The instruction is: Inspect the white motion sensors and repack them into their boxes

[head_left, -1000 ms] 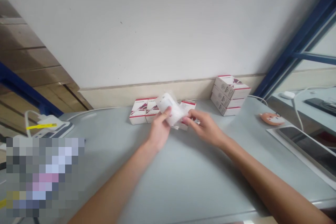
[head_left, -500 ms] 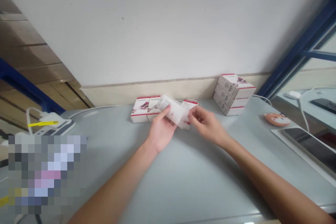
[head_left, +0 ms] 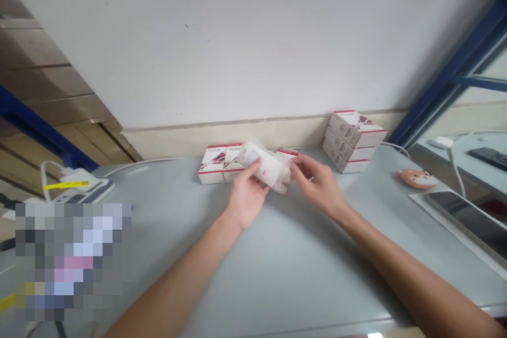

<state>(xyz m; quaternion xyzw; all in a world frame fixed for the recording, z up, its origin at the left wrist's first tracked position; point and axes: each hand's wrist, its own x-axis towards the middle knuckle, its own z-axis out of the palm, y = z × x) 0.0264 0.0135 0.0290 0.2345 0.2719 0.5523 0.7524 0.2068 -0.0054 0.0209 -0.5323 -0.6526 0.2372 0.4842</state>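
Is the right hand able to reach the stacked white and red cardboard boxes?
Probably yes: the right hand is close to the stacked white and red boxes, with only grey tabletop between them.

Your grey table [head_left: 301, 269] runs up to the wall. Two red-trimmed white boxes [head_left: 214, 166] lie side by side on it, with a third box [head_left: 287, 153] just right of them and a stack of three [head_left: 352, 142] further along. Nearer the right edge sit an orange fox-faced pad [head_left: 418, 178] and what seems a tablet [head_left: 463, 216].

Head-worn view looks down across the desk [head_left: 301, 280].
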